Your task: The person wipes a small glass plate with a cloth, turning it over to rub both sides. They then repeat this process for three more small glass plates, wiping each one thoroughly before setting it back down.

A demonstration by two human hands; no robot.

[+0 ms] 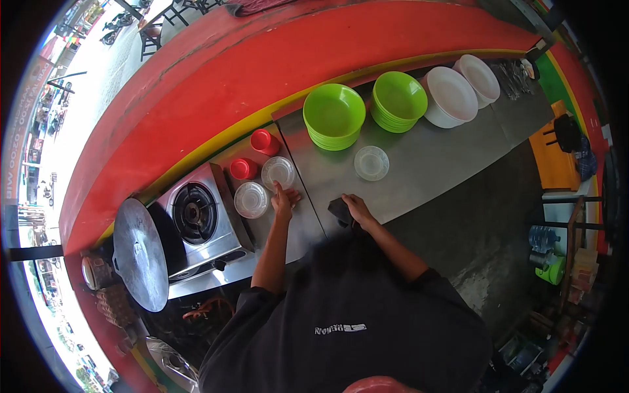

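My left hand [285, 201] is over the steel counter, fingers apart, its tips at the near rim of a clear round dish [278, 171]. Whether it touches that rim I cannot tell. A second clear dish [251, 200] sits just left of the hand, and a third clear dish [371, 163] stands farther right. In my right hand [356, 209] is a black cloth [339, 211], gripped at the counter's front edge. Two red containers [265, 141] stand behind the clear dishes.
Left of the dishes is a gas stove [194, 209], with a large round metal pan [139, 255] tilted beside it. Stacks of green bowls [334, 116] and white bowls [451, 97] line the back of the counter [419, 177]. A red wall [262, 72] runs behind. Cutlery [513, 80] lies at far right.
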